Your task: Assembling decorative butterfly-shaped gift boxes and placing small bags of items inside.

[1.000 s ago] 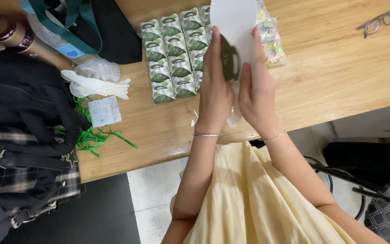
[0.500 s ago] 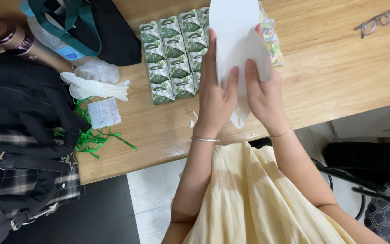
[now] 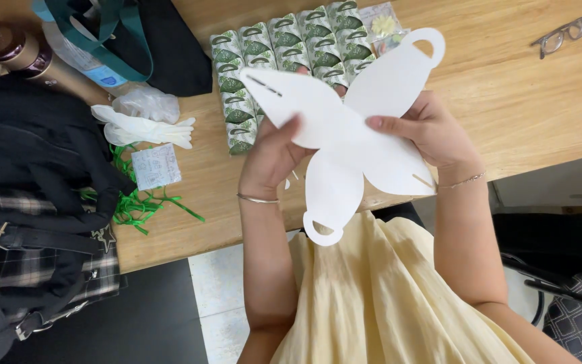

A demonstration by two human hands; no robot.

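Both hands hold a white card cut-out [image 3: 345, 135] spread flat above the table's front edge. It has four petal-shaped flaps, two ending in loop handles. My left hand [image 3: 271, 158] grips its left flap from below. My right hand [image 3: 426, 131] pinches its right side, thumb on top. Behind the cut-out lie rows of green-and-white folded cartons [image 3: 277, 50] on the wooden table [image 3: 506, 101].
White gloves [image 3: 146, 128], a small printed packet [image 3: 156, 166] and green ribbon strips [image 3: 139, 205] lie left of the cartons. Black bags and clothing [image 3: 35, 168], a brown bottle [image 3: 8, 50] and a teal-strapped bag [image 3: 116, 40] crowd the left. Glasses [image 3: 560, 35] rest far right.
The white card was held folded and upright between both hands; now it is opened out flat, its four flaps spread, and my hands have moved apart to its sides.
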